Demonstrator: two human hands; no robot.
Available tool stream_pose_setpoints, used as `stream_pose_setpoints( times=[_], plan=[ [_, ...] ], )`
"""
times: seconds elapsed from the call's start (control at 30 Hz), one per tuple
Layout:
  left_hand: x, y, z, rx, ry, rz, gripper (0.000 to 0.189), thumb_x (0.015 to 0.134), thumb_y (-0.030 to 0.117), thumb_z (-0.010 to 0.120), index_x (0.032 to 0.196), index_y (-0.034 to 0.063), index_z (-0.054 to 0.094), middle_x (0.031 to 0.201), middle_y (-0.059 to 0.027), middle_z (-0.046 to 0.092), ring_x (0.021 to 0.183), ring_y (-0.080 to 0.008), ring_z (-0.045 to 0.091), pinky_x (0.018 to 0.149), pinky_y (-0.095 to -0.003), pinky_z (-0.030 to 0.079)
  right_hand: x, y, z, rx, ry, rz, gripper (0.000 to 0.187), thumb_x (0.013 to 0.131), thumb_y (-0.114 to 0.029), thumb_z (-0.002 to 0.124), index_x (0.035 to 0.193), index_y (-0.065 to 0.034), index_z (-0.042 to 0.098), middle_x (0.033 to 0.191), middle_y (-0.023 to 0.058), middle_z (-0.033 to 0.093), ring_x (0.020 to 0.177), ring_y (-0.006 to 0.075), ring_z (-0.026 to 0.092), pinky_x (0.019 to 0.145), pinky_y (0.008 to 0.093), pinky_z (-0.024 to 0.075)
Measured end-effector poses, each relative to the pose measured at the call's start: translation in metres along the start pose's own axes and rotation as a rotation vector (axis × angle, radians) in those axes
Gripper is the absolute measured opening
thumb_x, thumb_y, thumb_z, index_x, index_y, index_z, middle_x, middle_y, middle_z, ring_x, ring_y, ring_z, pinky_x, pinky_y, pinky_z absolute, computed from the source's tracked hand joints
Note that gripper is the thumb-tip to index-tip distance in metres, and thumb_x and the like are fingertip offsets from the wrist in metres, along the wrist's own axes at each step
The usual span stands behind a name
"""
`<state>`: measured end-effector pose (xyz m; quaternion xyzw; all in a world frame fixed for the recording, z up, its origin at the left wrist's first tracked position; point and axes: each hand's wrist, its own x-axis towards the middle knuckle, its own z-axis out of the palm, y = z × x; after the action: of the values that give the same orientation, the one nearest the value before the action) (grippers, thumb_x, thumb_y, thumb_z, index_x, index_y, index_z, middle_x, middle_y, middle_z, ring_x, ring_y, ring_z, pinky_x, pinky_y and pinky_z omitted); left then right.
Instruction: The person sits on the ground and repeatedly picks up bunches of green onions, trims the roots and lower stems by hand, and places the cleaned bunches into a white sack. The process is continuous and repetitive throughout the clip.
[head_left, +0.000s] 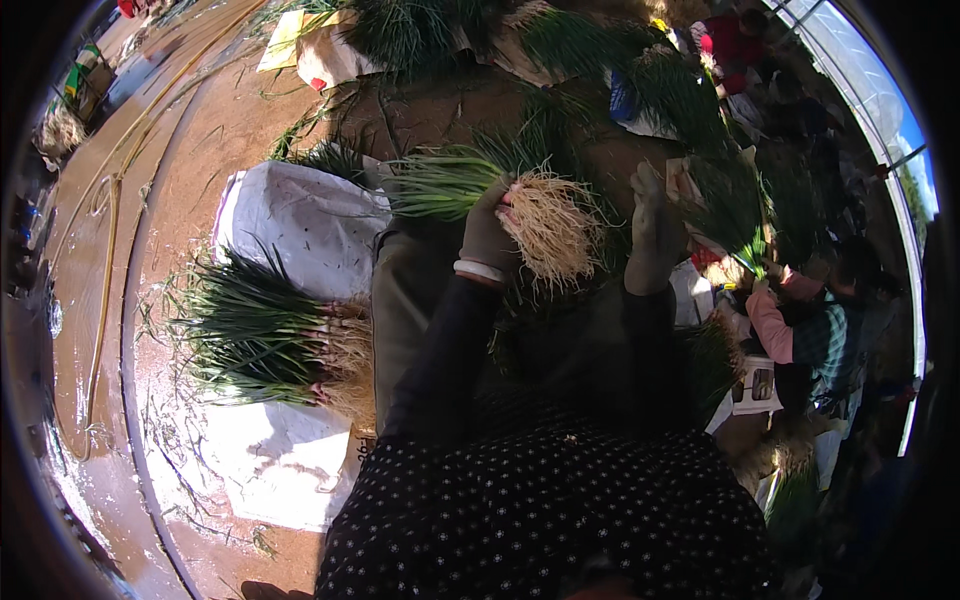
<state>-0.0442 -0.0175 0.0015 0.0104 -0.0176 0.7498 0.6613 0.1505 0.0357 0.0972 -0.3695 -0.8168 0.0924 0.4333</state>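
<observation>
My left hand (489, 234), in a drab glove, grips a bunch of green onions (442, 184) just above the roots. The green leaves point left. A thick tangle of pale roots (561, 225) hangs to the right of my fingers. Level with the roots, my gloved right hand (651, 225) is held up flat and apart from them, with nothing seen in it. To my left, a row of bunched green onions (277, 334) lies with roots towards my leg, between a white woven sack (300, 225) and white sheeting (285, 465).
More green onions (412, 30) are heaped ahead on sacks. At right, a person (817, 330) in pink sleeves holds another bunch; a second person (731, 49) in red is farther off. A hose (109, 300) runs along the wet ground at left. A white plastic crate (757, 386) stands at right.
</observation>
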Motion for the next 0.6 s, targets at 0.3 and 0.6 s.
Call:
stream_pose_setpoints(
  times=[0.3, 0.6],
  plan=[
    [0.018, -0.011, 0.095, 0.670, -0.183, 0.395, 0.034, 0.096, 0.008, 0.062, 0.128, 0.0016, 0.057, 0.109, -0.0044, 0.062, 0.092, -0.0149, 0.061, 0.084, -0.0282, 0.051, 0.009, -0.108, -0.042, -0.348, -0.006, -0.413, 0.035, 0.082, -0.023, 0.076, 0.115, -0.0152, 0.067, 0.114, 0.0101, 0.062, 0.102, 0.0342, 0.063, 0.081, 0.0420, 0.0526],
    [-0.020, 0.066, 0.158, 0.035, -0.289, 0.264, 0.024, 0.098, 0.026, 0.063, 0.089, 0.0044, 0.065, 0.076, 0.0000, 0.062, 0.065, -0.0129, 0.059, 0.062, -0.0293, 0.051, -0.048, -0.090, -0.064, -0.093, -0.620, -0.657, 0.020, 0.080, -0.019, 0.076, 0.098, -0.0122, 0.072, 0.090, 0.0084, 0.066, 0.083, 0.0264, 0.068, 0.072, 0.0386, 0.0533]
  ],
)
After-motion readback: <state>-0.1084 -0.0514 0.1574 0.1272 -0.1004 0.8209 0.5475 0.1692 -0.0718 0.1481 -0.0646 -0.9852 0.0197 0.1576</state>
